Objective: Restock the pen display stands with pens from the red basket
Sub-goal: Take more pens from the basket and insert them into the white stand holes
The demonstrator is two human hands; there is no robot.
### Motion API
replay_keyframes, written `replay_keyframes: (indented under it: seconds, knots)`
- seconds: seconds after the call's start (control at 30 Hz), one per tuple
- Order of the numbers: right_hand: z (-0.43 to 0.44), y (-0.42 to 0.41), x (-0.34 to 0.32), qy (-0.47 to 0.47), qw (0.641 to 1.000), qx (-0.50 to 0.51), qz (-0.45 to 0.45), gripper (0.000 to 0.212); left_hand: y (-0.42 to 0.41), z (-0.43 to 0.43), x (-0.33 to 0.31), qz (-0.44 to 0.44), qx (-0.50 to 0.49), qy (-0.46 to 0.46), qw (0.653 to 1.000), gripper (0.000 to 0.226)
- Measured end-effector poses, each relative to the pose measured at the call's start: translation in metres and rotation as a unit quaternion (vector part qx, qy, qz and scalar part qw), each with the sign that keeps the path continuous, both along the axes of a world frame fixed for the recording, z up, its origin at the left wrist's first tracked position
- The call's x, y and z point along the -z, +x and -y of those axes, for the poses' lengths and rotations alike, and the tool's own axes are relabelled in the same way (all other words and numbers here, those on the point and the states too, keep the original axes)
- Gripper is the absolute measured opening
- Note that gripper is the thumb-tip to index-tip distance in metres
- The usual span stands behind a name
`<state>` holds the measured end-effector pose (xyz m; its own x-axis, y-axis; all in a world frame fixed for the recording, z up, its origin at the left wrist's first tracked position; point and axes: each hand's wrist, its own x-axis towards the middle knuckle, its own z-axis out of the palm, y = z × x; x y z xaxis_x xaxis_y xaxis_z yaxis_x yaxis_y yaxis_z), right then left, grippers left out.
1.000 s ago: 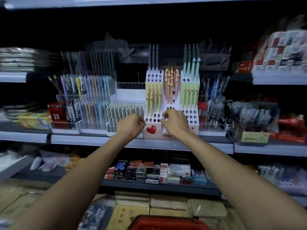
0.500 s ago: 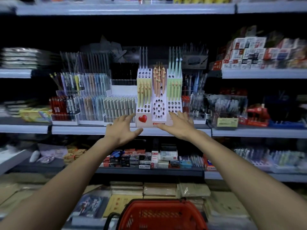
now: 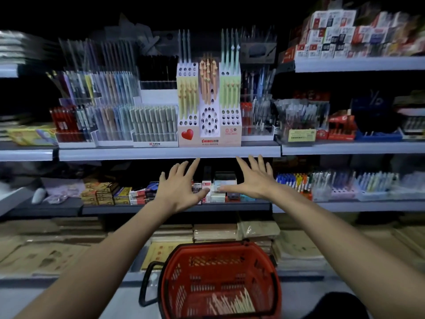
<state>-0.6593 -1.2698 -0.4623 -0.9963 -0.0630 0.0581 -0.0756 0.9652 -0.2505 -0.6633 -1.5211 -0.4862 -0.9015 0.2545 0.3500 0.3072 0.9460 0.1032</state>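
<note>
A white and pastel pen display stand with a red heart stands on the middle shelf, holding yellow, peach and green pens in some holes while many holes are bare. My left hand and my right hand hover below the shelf edge, fingers spread, holding nothing and touching nothing. The red basket sits on the floor below my arms, with pale pens lying in its bottom.
Clear trays of pens fill the shelf left of the stand, and more pen holders stand to its right. Small boxes line the lower shelf behind my hands. Flat paper packs are stacked below.
Both hands let go of the stand's front, opened, and dropped below the shelf edge. The view tilted down, bringing the whole red basket and its pens into sight.
</note>
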Motion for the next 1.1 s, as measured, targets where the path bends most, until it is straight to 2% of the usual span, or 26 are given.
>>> replay_keyframes:
  seconds: [0.17, 0.33, 0.5, 0.63, 0.83, 1.1]
  knots:
    - [-0.007, 0.0, 0.058, 0.012, 1.0, 0.005, 0.018, 0.135, -0.002, -0.009, 0.059, 0.04, 0.003, -0.007, 0.999, 0.099]
    - [-0.014, -0.003, 0.135, 0.022, 0.997, 0.0, 0.075, 0.133, -0.013, -0.013, 0.137, 0.075, 0.011, -0.025, 0.997, 0.095]
    - [-0.022, -0.005, 0.214, 0.006, 0.986, -0.002, 0.164, 0.142, -0.015, -0.025, 0.206, 0.187, 0.015, -0.031, 0.982, 0.096]
    - [-0.026, -0.011, 0.278, 0.002, 0.98, 0.009, 0.2, 0.141, -0.018, -0.033, 0.262, 0.247, 0.004, -0.025, 0.969, 0.093]
    - [-0.033, -0.02, 0.378, -0.034, 0.949, 0.02, 0.313, 0.126, -0.015, -0.045, 0.346, 0.375, -0.012, -0.023, 0.927, 0.092]
    - [-0.05, -0.044, 0.532, -0.104, 0.905, 0.088, 0.403, 0.107, -0.033, -0.066, 0.457, 0.509, -0.018, -0.032, 0.86, 0.092]
